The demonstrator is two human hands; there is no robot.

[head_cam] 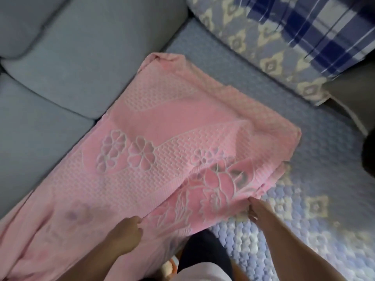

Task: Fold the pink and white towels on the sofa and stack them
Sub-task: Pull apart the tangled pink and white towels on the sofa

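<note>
Pink towel [162, 138], spread across the seat of the grey-blue sofa [60, 82], running from the near left corner of the view up toward the back cushions. Patterned with raised white-outlined flowers and bands of waffle weave. Far end bunched into a small fold near the seam between the cushions. Near left part draped over the sofa's front edge, blurred there.

Left hand [123, 234], low in the view just left of centre, knuckles up. Fingers [136, 222] curled together and clamped on the towel's near edge, pinching the cloth where a seam line ran upward from the grip. Whether the thumb lay above or under the cloth: could not tell.

Between the two hands, a flap of the towel carrying the large flower pattern, lifted a little off the layer beneath and stretched between the two grips. Below that flap, a dark garment and a pale one, partly seen at the bottom edge.

Right hand [257, 209], right of centre, forearm coming in from the lower right. Fingers [251, 214] drawn together, pinching the corner of the same flap, tips hidden in the cloth.

Quilted cover [304, 230] in blue and cream, lying under the towel's right side. Further right and up, a patterned cushion [263, 47] against the sofa back, with a blue-and-white checked cloth [324, 27] lying over it.
</note>
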